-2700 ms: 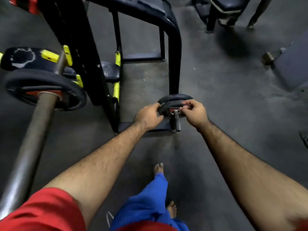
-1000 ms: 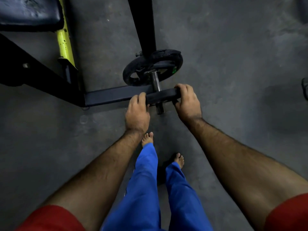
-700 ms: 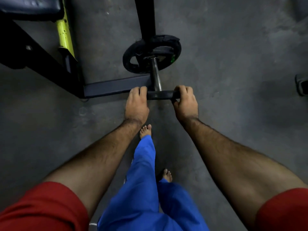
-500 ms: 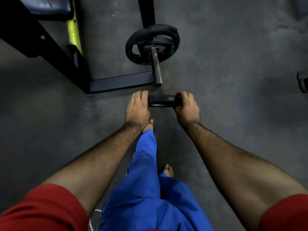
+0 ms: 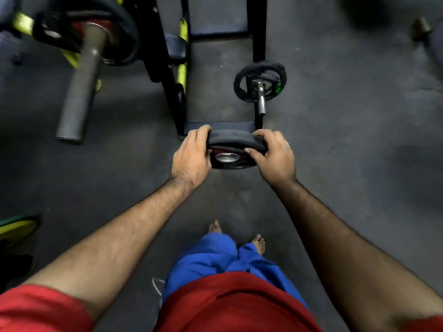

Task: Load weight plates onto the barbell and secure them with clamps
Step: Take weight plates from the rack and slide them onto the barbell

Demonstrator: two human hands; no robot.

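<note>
Small black weight plate (image 5: 236, 149), steel-bushed, tilted at centre; loaded barbell sleeve (image 5: 80, 87) at ten o'clock.

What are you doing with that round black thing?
A person holds a small weight plate with both hands, left hand and right hand on opposite edges. It is off the storage peg, where another plate sits. The barbell, up to the left, already carries a plate.

The small plate (image 5: 236, 149), earlier on the storage peg (image 5: 260, 101), is now off it, held in both hands.
</note>
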